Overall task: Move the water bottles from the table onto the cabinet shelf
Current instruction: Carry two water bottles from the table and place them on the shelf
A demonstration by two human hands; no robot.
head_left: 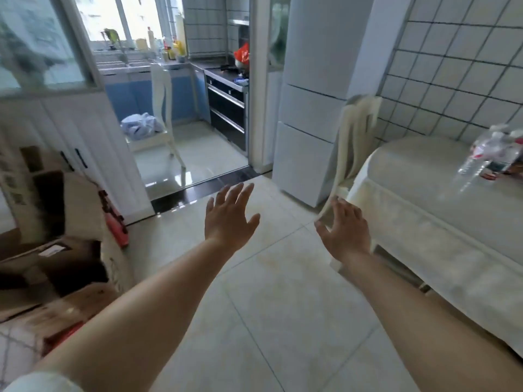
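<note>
Open floor (283, 292) is lying clear between boxes (56, 250) at nine o'clock and surface (424, 193) at three o'clock, both grips, left hand (229, 216) and right hand (343, 230), reaching forward released.

We see a bright, daylit room; light pours in through the window (113, 21) at upper left, which is blown out to near white. The floor (283, 278) shows soft glare near the doorway. Motion blur smears the boxes (56, 250) at left and the bottles (492, 154) at right. Wide-angle distortion bends the edges of the frame. Shadows are faint.
</note>
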